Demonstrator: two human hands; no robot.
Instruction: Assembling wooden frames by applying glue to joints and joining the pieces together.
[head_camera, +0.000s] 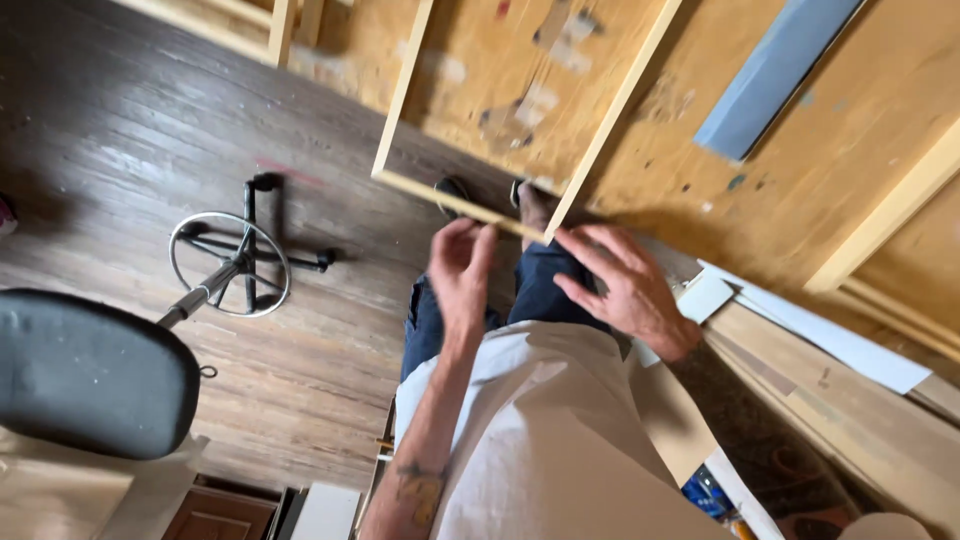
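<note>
Frame (462, 205) of pale wood strips, seen from above, lying flat on a plywood bench (860, 150) with its near rail and one corner pushed out past the bench edge, over the floor (130, 150). Left hand (462, 270) meets the near rail just short of that corner, fingers curled and thumb opposed; it seems to pinch the strip, though blur makes the contact hard to confirm. Right hand (625, 285) lies at the corner itself, fingers spread wide and holding nothing, their tips touching or just beside the joint where the near rail meets the side rail. Both shoes (533, 203) show under the overhanging rail.

Handling, as a judgement: the strips look thin and the overhung corner has no support, so a light grip close to the joint suits it better than a grip at mid-rail, where the strip could bow. With the hands on either side of the corner, each rail can be steadied separately. Most of the frame ought to rest on the bench so that its weight does not lever on the joint. Pressure is best directed along the rails, not across them.

Surroundings: a grey-blue strip (775, 70) lies on the bench well apart from the frame, white sheets (820, 335) lie on lower boards beside the right hand, and a stool (90, 370) with a black seat stands on the floor to the left
</note>
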